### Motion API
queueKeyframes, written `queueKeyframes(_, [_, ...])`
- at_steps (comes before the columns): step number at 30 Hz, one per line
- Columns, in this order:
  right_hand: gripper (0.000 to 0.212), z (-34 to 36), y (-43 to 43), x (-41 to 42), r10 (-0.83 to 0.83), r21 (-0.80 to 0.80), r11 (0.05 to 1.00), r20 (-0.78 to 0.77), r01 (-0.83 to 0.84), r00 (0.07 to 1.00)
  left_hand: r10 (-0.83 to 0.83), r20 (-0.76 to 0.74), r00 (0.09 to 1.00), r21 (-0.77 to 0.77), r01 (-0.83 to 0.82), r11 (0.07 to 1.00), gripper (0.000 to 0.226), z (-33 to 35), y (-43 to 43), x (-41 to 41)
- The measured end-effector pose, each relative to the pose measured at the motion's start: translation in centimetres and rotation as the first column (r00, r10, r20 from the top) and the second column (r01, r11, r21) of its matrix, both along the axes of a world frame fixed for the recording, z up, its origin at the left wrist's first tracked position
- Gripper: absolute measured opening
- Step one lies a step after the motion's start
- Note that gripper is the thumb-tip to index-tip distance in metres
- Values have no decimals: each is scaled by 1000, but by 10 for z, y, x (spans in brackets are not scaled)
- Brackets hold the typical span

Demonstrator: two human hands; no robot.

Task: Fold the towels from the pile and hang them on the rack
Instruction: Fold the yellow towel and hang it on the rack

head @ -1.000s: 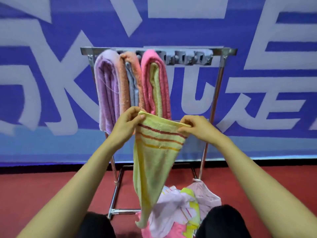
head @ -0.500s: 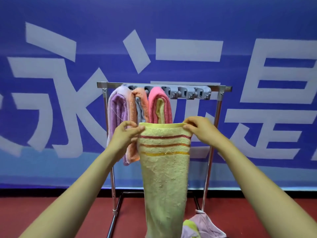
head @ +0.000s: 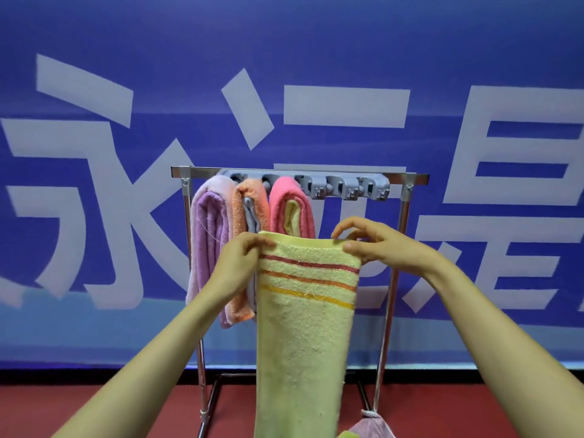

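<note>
- Fingers of the left hand and right hand are pinched on the yellow towel top corners.
- Towel is now raised and flattened from its skewed hang a second ago, held in front of the rack.
- Free bar right of the pink towel is judged the hanging spot.

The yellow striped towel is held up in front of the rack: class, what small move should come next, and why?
Probably lift the yellow striped towel up and over the rack's top bar, right of the pink towel. Both the left hand and right hand pinch its top corners below the bar, and that stretch looks free.
</note>
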State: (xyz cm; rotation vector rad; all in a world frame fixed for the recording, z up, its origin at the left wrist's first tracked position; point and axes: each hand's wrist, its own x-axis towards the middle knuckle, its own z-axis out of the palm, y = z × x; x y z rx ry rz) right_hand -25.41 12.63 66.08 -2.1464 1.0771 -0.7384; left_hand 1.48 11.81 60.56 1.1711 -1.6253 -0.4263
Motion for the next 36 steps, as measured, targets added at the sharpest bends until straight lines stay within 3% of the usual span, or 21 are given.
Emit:
queueKeyframes(2, [16, 2, 2, 7, 41, -4, 999, -4, -41, 999, 54, 16, 998, -54, -53, 997, 10, 2, 1, -12])
queueKeyframes(7, [16, 14, 12, 28, 147, -16, 989, -40, -148, 988, 224, -73, 972, -87, -230, 969, 31, 2, -10, -28])
queueKeyframes(11, [33, 22, 15, 35, 225, -46, 971, -165, -235, 960, 238, -32, 971, -93, -240, 966, 32, 4, -15, -31])
queueKeyframes(14, [29, 20, 9, 43, 77, -207, 970, -241, -129, 968, 144, 72, 987, -116, -135, 984, 13, 8, -14, -33])
queueKeyframes(17, [12, 23, -2, 49, -102, -402, 916, -266, -14, 958, 104, 128, 986, -106, -91, 990, 27, 14, -13, -30])
queueKeyframes(23, [14, 31, -14, 62, -148, -526, 848, -350, -63, 925, -147, -128, 981, -10, 147, 989, 18, 25, -8, -22])
queueKeyframes(25, [17, 30, -14, 66, -147, -543, 837, -352, -74, 924, -165, -195, 967, -8, 166, 986, 15, 25, -7, -21])
queueKeyframes(29, [19, 26, -16, 67, -216, -596, 802, -349, -38, 912, -184, -346, 920, 38, 210, 977, 32, 24, -4, -26])
queueKeyframes(36, [17, 16, -21, 61, -280, -644, 764, -272, 42, 921, -269, -535, 801, 70, 360, 930, 16, 20, 1, -35])
